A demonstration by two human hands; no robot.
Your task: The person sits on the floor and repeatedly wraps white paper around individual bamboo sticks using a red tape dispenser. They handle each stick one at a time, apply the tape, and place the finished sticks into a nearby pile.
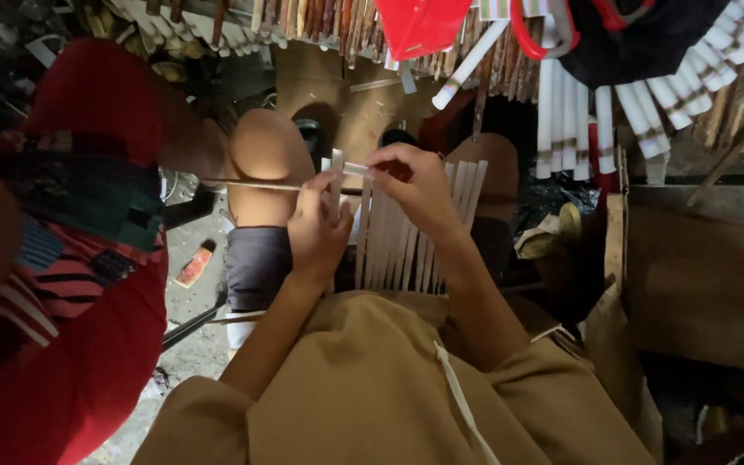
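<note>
hands pinching thin stick (260, 184), left hand (316, 228), right hand (415, 185), white strips (406, 241) beneath

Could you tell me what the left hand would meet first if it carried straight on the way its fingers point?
The left hand points up and slightly right in the picture, its fingers already on the white strips. Going on, it would probably meet the thin stick and then the right hand, though depth is hard to judge.

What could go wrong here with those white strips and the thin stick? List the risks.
1. The white strips lie loose across the lap, fanned out; a knee shift could probably slide them to the floor.
2. The thin stick is pinched only at one end by the left hand and could snag the red garment beside it.
3. Light is dim, so the right hand may misplace a strip.
</note>
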